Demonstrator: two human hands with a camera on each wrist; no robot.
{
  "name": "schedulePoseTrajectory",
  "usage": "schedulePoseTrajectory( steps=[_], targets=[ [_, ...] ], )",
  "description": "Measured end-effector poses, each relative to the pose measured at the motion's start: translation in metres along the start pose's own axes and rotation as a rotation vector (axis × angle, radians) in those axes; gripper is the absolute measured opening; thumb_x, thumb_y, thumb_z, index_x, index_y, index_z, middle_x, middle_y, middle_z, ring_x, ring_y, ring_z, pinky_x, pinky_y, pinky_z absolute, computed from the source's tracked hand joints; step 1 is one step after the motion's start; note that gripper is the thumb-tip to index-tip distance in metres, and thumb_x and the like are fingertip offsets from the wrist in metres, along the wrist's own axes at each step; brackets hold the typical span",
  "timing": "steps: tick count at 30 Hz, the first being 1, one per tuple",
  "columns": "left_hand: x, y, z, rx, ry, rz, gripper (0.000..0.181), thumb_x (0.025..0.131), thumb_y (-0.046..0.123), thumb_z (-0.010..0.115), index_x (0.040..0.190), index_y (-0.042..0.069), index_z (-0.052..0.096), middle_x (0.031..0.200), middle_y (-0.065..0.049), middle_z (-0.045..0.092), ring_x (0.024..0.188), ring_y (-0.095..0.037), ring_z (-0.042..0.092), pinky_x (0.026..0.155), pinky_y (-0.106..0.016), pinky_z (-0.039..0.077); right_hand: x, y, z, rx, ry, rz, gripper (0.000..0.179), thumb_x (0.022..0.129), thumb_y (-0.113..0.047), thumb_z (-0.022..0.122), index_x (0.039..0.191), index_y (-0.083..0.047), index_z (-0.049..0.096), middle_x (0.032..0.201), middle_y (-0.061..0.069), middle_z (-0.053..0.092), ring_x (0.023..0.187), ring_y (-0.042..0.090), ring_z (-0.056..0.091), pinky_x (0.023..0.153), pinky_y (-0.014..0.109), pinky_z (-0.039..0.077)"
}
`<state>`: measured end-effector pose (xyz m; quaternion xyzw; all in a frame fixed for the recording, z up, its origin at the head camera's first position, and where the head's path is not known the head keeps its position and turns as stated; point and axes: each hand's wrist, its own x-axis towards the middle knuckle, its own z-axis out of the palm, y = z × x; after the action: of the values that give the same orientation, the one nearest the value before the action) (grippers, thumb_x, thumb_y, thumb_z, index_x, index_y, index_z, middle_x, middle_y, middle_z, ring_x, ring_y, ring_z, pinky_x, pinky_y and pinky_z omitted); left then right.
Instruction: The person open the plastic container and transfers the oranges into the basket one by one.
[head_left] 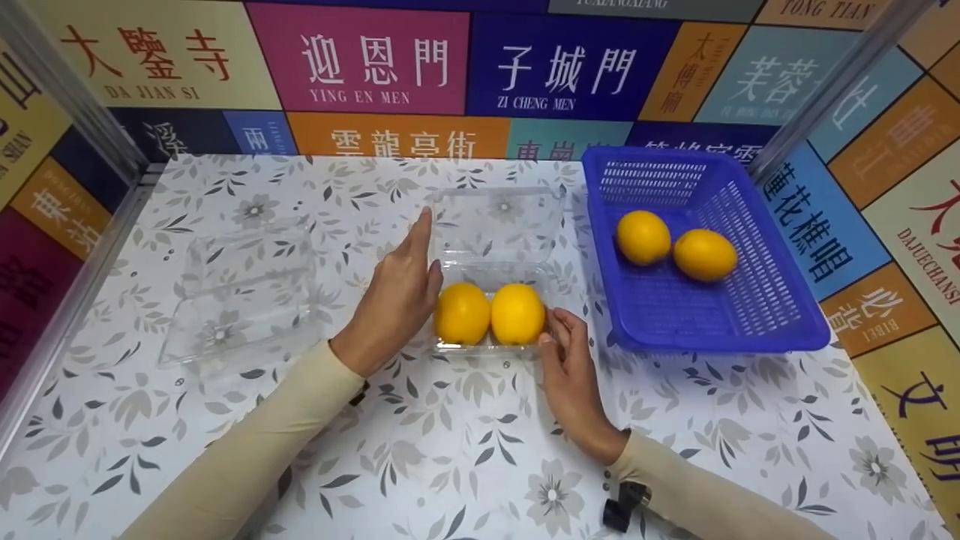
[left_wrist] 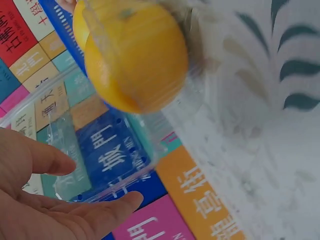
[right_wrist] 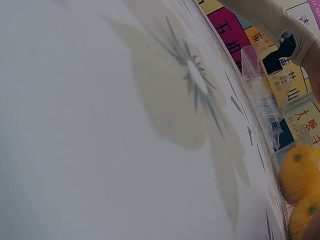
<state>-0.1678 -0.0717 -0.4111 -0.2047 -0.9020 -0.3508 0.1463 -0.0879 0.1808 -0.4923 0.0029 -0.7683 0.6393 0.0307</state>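
A clear plastic clamshell box (head_left: 493, 349) sits in front of me with its lid (head_left: 495, 225) folded back, away from me. Two oranges lie side by side in its base, a left orange (head_left: 462, 313) and a right orange (head_left: 517, 313). My left hand (head_left: 397, 292) is at the box's left side, index finger extended along the lid's left edge. In the left wrist view its thumb and fingers (left_wrist: 107, 212) are spread apart beside the clear plastic. My right hand (head_left: 571, 375) holds the base at its right edge, thumb and fingertips close to the right orange.
A blue plastic basket (head_left: 630, 319) stands at the right with two more oranges (head_left: 705, 255) inside. Another open clear clamshell box (head_left: 240, 300) lies at the left on the flower-patterned tabletop (head_left: 450, 465). Printed panels (head_left: 360, 67) wall the back and sides.
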Motion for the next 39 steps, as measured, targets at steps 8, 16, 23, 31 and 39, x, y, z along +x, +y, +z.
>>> schedulePoseTrajectory(
  steps=[8,16,23,31,39],
  targets=[
    [-0.004,-0.012,0.013,-0.056,-0.066,-0.074,0.070,0.106,-0.004,0.061,0.167,-0.013,0.027,0.155,-0.037,0.055,0.126,-0.043,0.070,0.112,-0.049,0.054,0.000,0.001,0.000,-0.004,-0.002,-0.006,0.048,0.119,-0.014,0.044,0.163,0.001,0.032,0.177,0.018,0.035,0.162,0.027,0.037,0.125,0.031,0.038],
    [-0.006,-0.019,0.019,-0.065,-0.106,-0.134,0.067,0.105,-0.004,0.063,0.163,-0.018,0.033,0.154,-0.038,0.055,0.134,-0.047,0.065,0.112,-0.051,0.054,0.000,0.000,0.001,-0.010,0.002,-0.001,0.048,0.118,-0.014,0.044,0.163,0.001,0.032,0.177,0.018,0.035,0.163,0.027,0.036,0.127,0.036,0.037],
    [-0.011,-0.022,0.021,-0.117,-0.143,-0.176,0.066,0.103,-0.005,0.060,0.163,-0.017,0.034,0.125,-0.036,0.069,0.096,-0.038,0.071,0.106,-0.048,0.058,0.000,0.000,0.000,-0.014,0.004,0.010,0.048,0.118,-0.014,0.044,0.163,0.000,0.033,0.177,0.017,0.035,0.162,0.027,0.036,0.128,0.039,0.036],
    [-0.019,-0.025,0.020,-0.180,-0.200,-0.222,0.064,0.103,-0.005,0.057,0.162,-0.016,0.037,0.091,-0.019,0.070,0.062,-0.019,0.045,0.068,-0.036,0.050,0.000,-0.001,0.001,-0.013,0.008,0.018,0.048,0.118,-0.013,0.044,0.164,-0.001,0.034,0.177,0.017,0.036,0.162,0.027,0.038,0.128,0.041,0.037],
    [-0.030,-0.027,0.023,-0.307,-0.205,-0.267,0.063,0.105,-0.003,0.056,0.163,-0.017,0.035,0.161,-0.035,0.047,0.146,-0.042,0.056,0.117,-0.049,0.049,0.000,0.000,0.000,-0.005,0.000,0.009,0.050,0.119,-0.015,0.044,0.165,0.000,0.032,0.177,0.019,0.034,0.162,0.029,0.038,0.128,0.043,0.036]
  ],
)
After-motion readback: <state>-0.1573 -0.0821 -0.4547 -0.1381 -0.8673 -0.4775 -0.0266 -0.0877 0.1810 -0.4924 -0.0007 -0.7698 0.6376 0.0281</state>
